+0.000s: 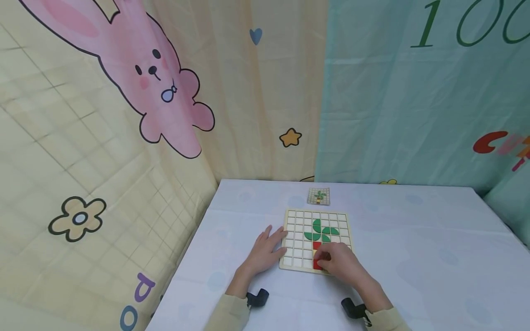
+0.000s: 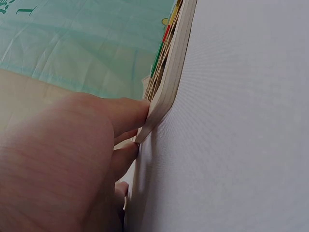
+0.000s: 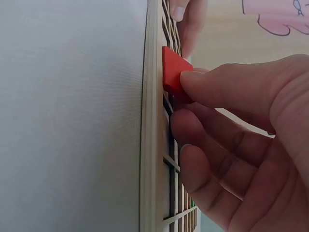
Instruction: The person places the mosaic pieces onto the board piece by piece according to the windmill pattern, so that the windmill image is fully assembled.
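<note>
A wooden grid board (image 1: 297, 243) lies on the table, bearing several green rounded tiles (image 1: 316, 225) and a red tile (image 1: 316, 245) below them. A bit of yellow shows beneath that red tile, partly behind my right fingers. My right hand (image 1: 340, 263) pinches a red square tile (image 3: 175, 72) at the board's near edge; in the right wrist view the tile stands tilted over the grid. My left hand (image 1: 265, 250), fingers extended and spread, touches the board's left edge. Up close in the left wrist view, its thumb and fingertips press the board's side.
Behind the board lies a small pattern card (image 1: 318, 196) showing a similar green flower on a grid. A white cloth (image 1: 410, 243) covers the table. Printed curtains (image 1: 265, 92) hang behind it and to the left. Each wrist wears a black camera strap.
</note>
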Demonstrator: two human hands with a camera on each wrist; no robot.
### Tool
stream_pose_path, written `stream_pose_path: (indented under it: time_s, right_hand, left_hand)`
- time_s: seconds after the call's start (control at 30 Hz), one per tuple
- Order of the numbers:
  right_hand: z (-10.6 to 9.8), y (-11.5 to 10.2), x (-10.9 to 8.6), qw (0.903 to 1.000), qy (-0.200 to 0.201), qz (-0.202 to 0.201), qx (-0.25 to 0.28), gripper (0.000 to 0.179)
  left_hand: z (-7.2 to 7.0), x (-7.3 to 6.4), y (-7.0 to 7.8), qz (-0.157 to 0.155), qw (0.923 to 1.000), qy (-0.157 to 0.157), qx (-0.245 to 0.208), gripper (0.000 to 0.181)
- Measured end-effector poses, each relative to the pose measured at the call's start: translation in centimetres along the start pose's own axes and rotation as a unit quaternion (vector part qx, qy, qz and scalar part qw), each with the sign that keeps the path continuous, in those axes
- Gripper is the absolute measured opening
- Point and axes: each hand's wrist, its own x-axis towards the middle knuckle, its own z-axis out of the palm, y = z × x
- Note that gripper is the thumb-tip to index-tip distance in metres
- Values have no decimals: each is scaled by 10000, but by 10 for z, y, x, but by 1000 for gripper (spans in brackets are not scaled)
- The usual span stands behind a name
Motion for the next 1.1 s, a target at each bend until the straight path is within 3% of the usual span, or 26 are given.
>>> stream_pose_path:
  time_s: [0.53,1.1]
  right_hand:
    - [0,6,-3,9998,86,27,-156,20]
    - [-19,11,-6,9986,431,97,-276,10]
  left_hand:
    - [-1,0,2,-9,10000,-11,29,55]
    - [-2,0,4,-81,9997,94,-223,51]
